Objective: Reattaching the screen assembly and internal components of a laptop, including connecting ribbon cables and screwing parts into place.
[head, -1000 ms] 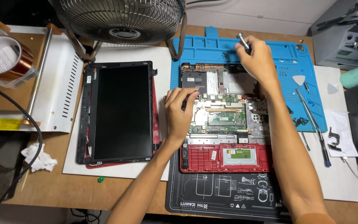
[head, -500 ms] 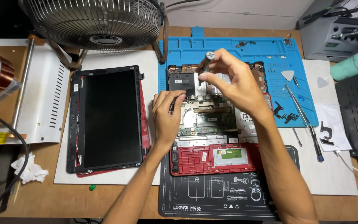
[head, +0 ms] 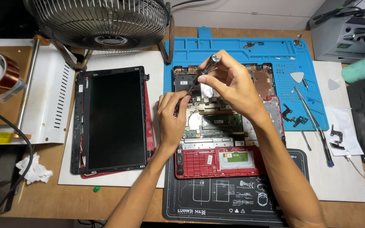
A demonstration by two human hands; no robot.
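Item: screwdriver point(head: 202, 74), pinched in your right hand point(head: 233, 84), tip down at the opened laptop base point(head: 229, 122) on the counter. Left hand point(head: 172, 112) fingertips steady the shaft; keep it upright, press lightly.

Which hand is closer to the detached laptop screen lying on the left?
Left. The left hand rests just right of the laptop screen; the right hand, gripping the screwdriver, is farther right.

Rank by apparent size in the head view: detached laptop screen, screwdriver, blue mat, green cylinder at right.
1. blue mat
2. detached laptop screen
3. green cylinder, cut off by the frame edge, and screwdriver, partly hidden by the right hand: too close to rank.
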